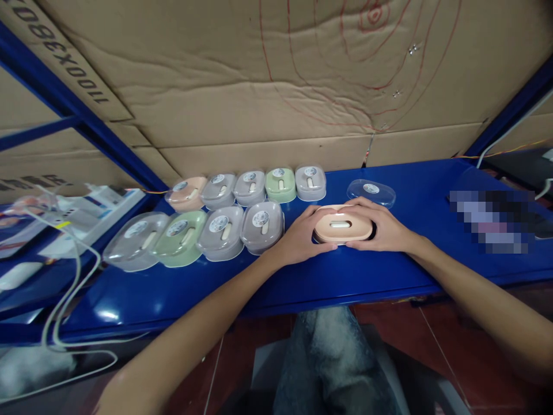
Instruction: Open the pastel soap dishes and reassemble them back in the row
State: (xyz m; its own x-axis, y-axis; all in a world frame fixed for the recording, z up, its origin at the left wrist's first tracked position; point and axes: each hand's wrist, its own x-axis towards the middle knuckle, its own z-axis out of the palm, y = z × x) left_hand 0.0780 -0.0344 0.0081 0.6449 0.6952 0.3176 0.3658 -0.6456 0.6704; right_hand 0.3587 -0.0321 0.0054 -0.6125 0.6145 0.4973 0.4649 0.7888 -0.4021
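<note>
A peach-coloured oval box (pixel 343 231) with a slot in the middle of its top sits at the front of the blue table. My left hand (pixel 305 235) curves round its left end, fingers at the far edge and thumb at the near edge. Round the right end, my right hand (pixel 384 227) grips it the same way. Just behind the right hand lies a clear plastic lid (pixel 371 192) with a round sticker, apart from the box. The underside of the box is hidden.
Two rows of clear-lidded boxes in grey, green (pixel 179 239) and peach (pixel 185 193) stand left on the blue table (pixel 311 276). Farther left are white cables (pixel 78 271) and a power strip (pixel 103 210). A pixelated patch covers something at right. Cardboard (pixel 216 86) walls the back.
</note>
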